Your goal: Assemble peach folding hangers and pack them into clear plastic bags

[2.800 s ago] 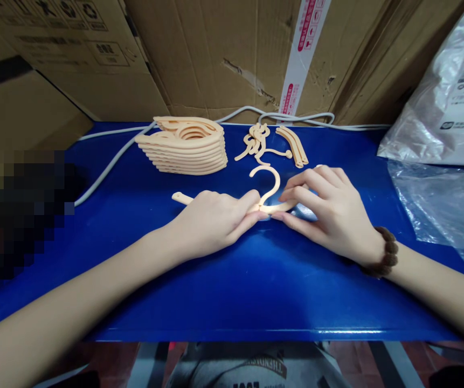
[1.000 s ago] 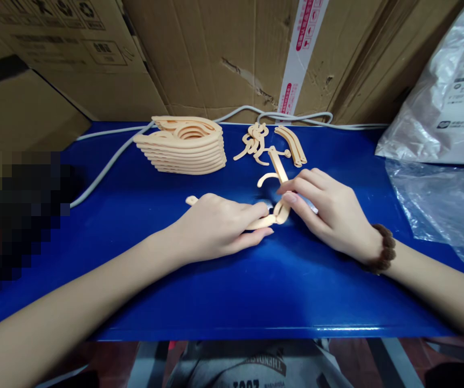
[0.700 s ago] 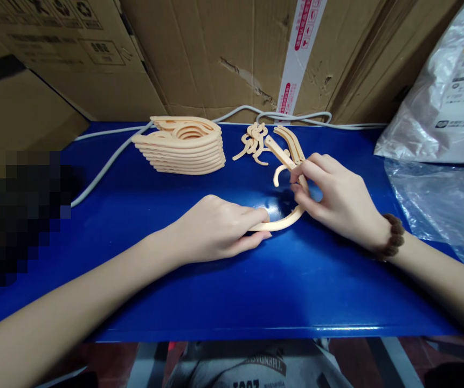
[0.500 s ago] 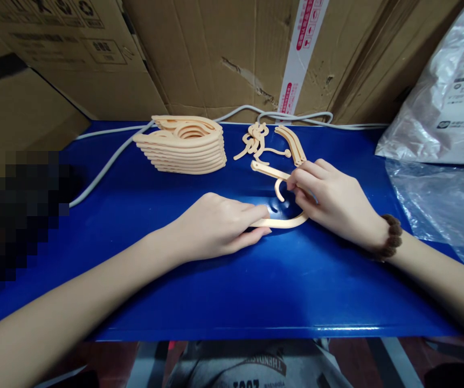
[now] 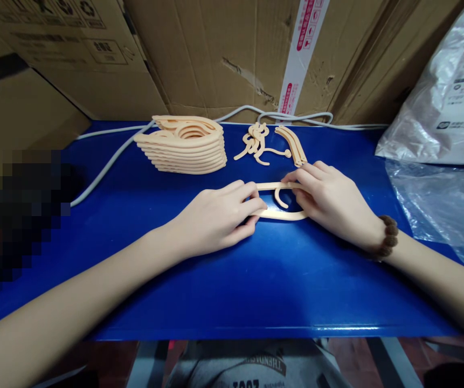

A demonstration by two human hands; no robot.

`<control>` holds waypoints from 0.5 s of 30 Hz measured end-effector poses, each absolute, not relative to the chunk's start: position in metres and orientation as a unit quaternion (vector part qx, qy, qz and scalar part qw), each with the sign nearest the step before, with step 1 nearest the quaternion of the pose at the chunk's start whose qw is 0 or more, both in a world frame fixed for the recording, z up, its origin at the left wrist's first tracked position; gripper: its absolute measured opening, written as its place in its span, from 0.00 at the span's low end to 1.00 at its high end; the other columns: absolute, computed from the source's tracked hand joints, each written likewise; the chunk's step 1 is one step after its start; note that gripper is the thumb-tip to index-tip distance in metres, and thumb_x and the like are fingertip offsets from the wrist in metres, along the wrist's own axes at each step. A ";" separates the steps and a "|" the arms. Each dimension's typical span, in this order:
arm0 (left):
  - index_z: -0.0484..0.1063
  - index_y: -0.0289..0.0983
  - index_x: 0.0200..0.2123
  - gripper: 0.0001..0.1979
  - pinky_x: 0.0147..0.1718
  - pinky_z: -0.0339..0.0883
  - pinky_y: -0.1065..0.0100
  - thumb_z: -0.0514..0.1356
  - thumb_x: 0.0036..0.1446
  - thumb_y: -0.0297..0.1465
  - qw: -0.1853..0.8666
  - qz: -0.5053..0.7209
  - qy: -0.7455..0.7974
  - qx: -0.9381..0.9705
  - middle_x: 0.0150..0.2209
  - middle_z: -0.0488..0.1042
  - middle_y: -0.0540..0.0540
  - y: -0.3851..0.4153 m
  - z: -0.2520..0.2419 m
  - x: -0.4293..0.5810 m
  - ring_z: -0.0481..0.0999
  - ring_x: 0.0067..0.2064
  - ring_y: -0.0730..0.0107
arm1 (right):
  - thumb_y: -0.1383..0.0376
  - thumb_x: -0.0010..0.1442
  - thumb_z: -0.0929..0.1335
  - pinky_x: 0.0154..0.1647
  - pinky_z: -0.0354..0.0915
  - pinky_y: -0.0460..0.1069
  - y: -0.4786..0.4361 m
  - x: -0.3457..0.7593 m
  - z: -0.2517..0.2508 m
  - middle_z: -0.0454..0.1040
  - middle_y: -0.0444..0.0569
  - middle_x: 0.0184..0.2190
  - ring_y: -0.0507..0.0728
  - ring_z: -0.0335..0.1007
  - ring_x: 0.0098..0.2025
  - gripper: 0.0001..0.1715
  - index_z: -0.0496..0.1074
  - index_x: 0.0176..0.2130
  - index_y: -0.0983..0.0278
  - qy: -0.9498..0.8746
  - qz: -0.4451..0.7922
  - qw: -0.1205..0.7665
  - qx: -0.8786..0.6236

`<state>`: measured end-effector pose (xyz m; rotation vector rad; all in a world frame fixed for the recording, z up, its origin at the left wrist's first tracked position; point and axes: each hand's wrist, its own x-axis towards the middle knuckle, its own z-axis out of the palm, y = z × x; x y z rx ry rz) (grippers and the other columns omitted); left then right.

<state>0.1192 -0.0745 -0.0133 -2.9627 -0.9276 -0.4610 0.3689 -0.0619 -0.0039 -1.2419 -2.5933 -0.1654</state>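
A cream plastic folding hanger [image 5: 282, 215] spans the gap between my two hands, low over the blue table. My left hand [image 5: 226, 218] is closed around its left end, fingers covering where the upper and lower bars come together. My right hand [image 5: 326, 194] pinches the right end, hiding that end's joint. The small curved hook hangs inward between the bars. Beyond the hands lie a loose heap of cream hooks [image 5: 256, 141] and several curved hanger arms [image 5: 292, 145], close to my right fingers.
A neat stack of folded cream hangers [image 5: 187, 148] stands at the back left of the blue table [image 5: 232, 291]. White cable [image 5: 106, 170] runs along the rear edge before cardboard boxes [image 5: 215, 54]. Clear plastic packaging [image 5: 437, 118] lies at right.
My left hand has shifted slightly up and left and now grips both bars. The upper bar's free left end has swung down to meet the lower bar. The right hand barely moved.
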 end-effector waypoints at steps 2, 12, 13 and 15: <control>0.74 0.38 0.47 0.12 0.32 0.63 0.67 0.52 0.68 0.30 -0.001 -0.143 -0.298 -0.944 0.44 0.74 0.47 -0.074 -0.014 0.119 0.74 0.44 0.65 | 0.71 0.66 0.63 0.45 0.65 0.55 -0.062 0.369 -0.005 0.77 0.53 0.45 0.62 0.69 0.43 0.11 0.73 0.45 0.65 -0.892 -0.046 0.131 -0.430; 0.70 0.38 0.41 0.05 0.34 0.62 0.67 0.54 0.67 0.29 -0.031 -0.153 -0.302 -0.940 0.40 0.74 0.51 -0.074 -0.013 0.120 0.71 0.42 0.68 | 0.70 0.67 0.62 0.45 0.64 0.54 -0.062 0.370 -0.006 0.76 0.52 0.44 0.61 0.70 0.43 0.11 0.73 0.45 0.65 -0.895 -0.028 0.140 -0.423; 0.70 0.39 0.41 0.05 0.34 0.61 0.67 0.55 0.67 0.30 -0.034 -0.151 -0.302 -0.941 0.41 0.73 0.51 -0.074 -0.012 0.120 0.71 0.42 0.68 | 0.69 0.68 0.62 0.45 0.64 0.54 -0.062 0.370 -0.005 0.76 0.52 0.44 0.61 0.70 0.44 0.10 0.73 0.45 0.65 -0.895 -0.027 0.141 -0.423; 0.70 0.39 0.42 0.05 0.34 0.61 0.67 0.55 0.67 0.31 -0.039 -0.149 -0.302 -0.941 0.41 0.73 0.51 -0.073 -0.011 0.119 0.71 0.43 0.67 | 0.67 0.69 0.63 0.45 0.63 0.54 -0.062 0.370 -0.005 0.76 0.52 0.44 0.60 0.70 0.44 0.10 0.73 0.44 0.65 -0.895 -0.026 0.143 -0.422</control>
